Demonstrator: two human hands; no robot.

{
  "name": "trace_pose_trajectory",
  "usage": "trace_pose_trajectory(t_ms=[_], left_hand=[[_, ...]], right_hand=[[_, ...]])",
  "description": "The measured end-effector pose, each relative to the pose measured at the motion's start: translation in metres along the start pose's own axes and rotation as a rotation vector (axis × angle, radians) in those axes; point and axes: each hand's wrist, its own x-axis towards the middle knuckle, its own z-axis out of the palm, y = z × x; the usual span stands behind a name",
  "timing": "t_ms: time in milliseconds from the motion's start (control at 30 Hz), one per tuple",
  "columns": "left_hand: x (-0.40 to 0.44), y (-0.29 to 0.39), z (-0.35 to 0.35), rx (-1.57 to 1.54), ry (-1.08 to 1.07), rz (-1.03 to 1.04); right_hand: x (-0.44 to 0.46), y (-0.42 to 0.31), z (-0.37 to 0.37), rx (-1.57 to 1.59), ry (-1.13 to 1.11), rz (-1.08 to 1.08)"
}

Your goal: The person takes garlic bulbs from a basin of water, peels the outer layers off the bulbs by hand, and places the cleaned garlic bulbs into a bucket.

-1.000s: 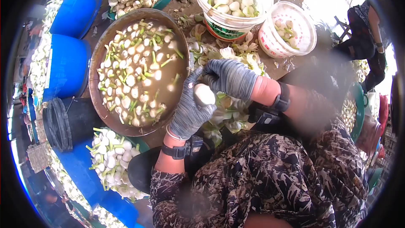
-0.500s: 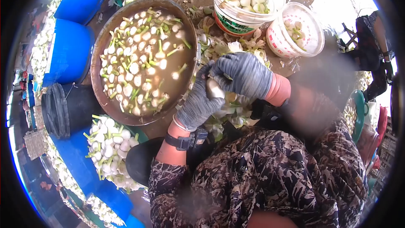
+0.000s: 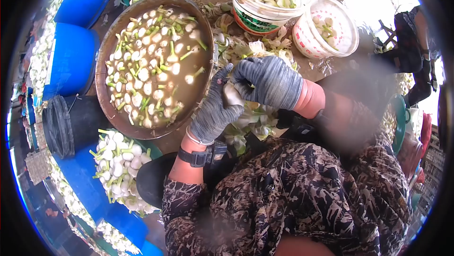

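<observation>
In the head view, my left hand (image 3: 213, 115), in a grey striped glove, is closed around a pale garlic bulb (image 3: 232, 94). The bulb's smooth side shows between the thumb and the fingers. Against the upper right of the bulb sits my right hand (image 3: 274, 82), gloved alike, its fingers curled in a pinch; whatever lies between those fingertips is hidden. Just left of the hands stands a wide brown basin (image 3: 100, 77) of murky water, with many garlic bulbs (image 3: 147, 87) and short green stems floating in it.
Peeled leaves (image 3: 255, 121) litter the ground under my hands. Ahead stand a white bucket (image 3: 265, 14) and a smaller white tub (image 3: 302, 38), both with bulbs. A garlic pile (image 3: 118, 166), a black bucket (image 3: 71, 123) and blue tubs (image 3: 73, 59) are leftward. Another person (image 3: 409, 43) is at right.
The view has shifted slightly, so the containers appear a little farther left. My right fingers have moved a little along the bulb, which stays in my left hand and shows more of its side.
</observation>
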Motion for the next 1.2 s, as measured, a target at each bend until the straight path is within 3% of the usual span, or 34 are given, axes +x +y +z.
trace_pose_trajectory(t_ms=[33,133,167,233,267,333,367,433,500,567,633,700,767,833,900,967,1033,1100,1133,1167,1200], left_hand=[[-0.001,0.007,0.002,0.078,0.000,-0.029],[-0.005,0.021,0.002,0.314,0.024,0.176],[-0.005,0.020,0.002,0.371,0.040,0.231],[-0.009,0.025,0.002,0.404,0.135,0.192],[-0.009,0.023,-0.002,0.413,0.148,0.198],[-0.008,0.016,-0.007,0.297,0.169,0.226],[-0.009,0.016,-0.006,0.297,0.174,0.232],[-0.011,0.014,-0.003,0.019,0.152,0.159],[-0.004,-0.001,0.000,-0.321,0.212,0.024],[-0.006,-0.002,0.001,-0.097,0.277,-0.158],[-0.005,0.001,0.005,-0.108,0.291,-0.128],[-0.005,0.014,0.004,0.248,0.248,0.012],[-0.007,0.016,0.001,0.231,0.188,-0.011],[-0.008,0.010,-0.001,0.395,0.153,0.111],[-0.015,0.010,0.000,0.307,0.152,0.078],[-0.014,0.013,-0.001,0.004,0.047,-0.069],[-0.012,0.011,0.001,0.028,0.011,-0.014],[-0.010,0.007,0.005,-0.245,0.118,0.028],[-0.008,-0.005,-0.001,-0.183,0.165,0.145],[-0.005,-0.006,-0.004,-0.148,0.217,0.135],[-0.003,-0.007,-0.006,-0.063,0.263,0.172]], right_hand=[[0.001,0.000,0.002,0.001,0.000,0.008],[0.009,0.002,0.008,0.287,0.070,0.346],[0.011,0.010,0.011,0.250,0.032,0.318],[0.009,0.010,0.017,0.609,0.101,0.274],[0.008,0.005,0.012,0.606,0.098,0.258],[0.005,-0.004,-0.002,0.679,-0.188,0.375],[0.002,-0.005,-0.001,0.546,-0.161,0.244],[-0.001,-0.003,0.015,0.287,0.072,0.059],[-0.001,-0.005,0.018,0.133,0.119,-0.012],[-0.002,-0.006,0.020,-0.024,0.171,-0.074],[-0.002,-0.005,0.021,0.073,0.153,0.083],[0.001,0.001,0.018,0.122,0.136,0.126],[0.002,0.009,0.020,0.113,0.140,0.169],[0.005,0.036,0.020,0.024,0.061,0.214],[0.006,0.065,0.019,-0.026,0.044,0.034],[0.007,0.066,0.013,-0.038,0.042,-0.035],[0.005,0.046,0.003,-0.222,-0.095,0.391],[0.003,0.067,0.009,-0.418,-0.262,0.553],[-0.007,0.075,0.020,-0.573,-0.094,0.417],[-0.019,0.075,0.026,-0.735,0.068,0.279],[-0.014,0.054,0.010,-0.520,-0.071,0.404]])
